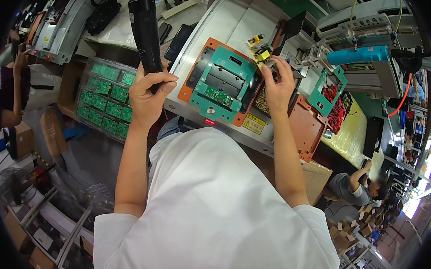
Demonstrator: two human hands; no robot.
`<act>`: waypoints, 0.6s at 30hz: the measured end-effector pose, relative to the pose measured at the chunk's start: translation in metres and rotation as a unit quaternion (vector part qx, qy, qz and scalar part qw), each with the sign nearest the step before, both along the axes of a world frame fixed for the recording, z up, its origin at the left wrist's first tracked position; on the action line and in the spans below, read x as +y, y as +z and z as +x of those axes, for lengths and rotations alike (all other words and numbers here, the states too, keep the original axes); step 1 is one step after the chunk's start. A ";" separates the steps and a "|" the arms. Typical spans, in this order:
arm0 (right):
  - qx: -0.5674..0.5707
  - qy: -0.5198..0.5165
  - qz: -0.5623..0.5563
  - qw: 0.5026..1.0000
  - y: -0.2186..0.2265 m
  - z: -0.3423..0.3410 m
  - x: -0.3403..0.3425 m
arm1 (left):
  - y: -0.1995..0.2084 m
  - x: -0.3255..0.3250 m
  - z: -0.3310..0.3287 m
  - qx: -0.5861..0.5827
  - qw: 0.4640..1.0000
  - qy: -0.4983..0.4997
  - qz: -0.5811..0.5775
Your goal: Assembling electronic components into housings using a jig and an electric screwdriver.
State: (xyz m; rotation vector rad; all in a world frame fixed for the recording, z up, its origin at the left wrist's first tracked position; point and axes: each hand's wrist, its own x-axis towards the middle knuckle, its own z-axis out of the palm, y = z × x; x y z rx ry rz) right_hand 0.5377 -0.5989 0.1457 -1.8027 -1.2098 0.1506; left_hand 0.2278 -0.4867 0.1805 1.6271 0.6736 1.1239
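My left hand (146,97) is closed around the lower end of a black electric screwdriver (146,35), its thick body standing up above the fist. Thumb and fingers of my right hand (278,84) pinch a small circuit board (258,48) carrying a yellow transformer and other tall parts. That board is held over the far right corner of a teal fixture (207,76), which sits on an orange base plate (189,87). A green circuit board (218,96) lies in the fixture's near part. Dark slots fill its middle.
Trays of green circuit boards (105,94) lie to the left. At right are an orange plate (304,129), a teal frame (327,92), red wires (333,108) and a blue cylindrical tool (358,55). Other people work at the far left and lower right.
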 end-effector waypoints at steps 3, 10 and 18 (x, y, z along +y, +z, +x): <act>-0.041 0.003 -0.071 0.997 -0.006 -0.001 0.000 | -0.001 0.000 0.002 0.002 1.000 0.001 -0.003; -0.039 -0.012 -0.036 0.999 0.004 -0.013 -0.023 | 0.000 -0.013 0.000 0.001 1.000 -0.023 0.009; 0.010 0.041 0.001 0.999 0.040 -0.031 -0.028 | 0.000 -0.015 0.002 -0.001 0.999 -0.024 0.021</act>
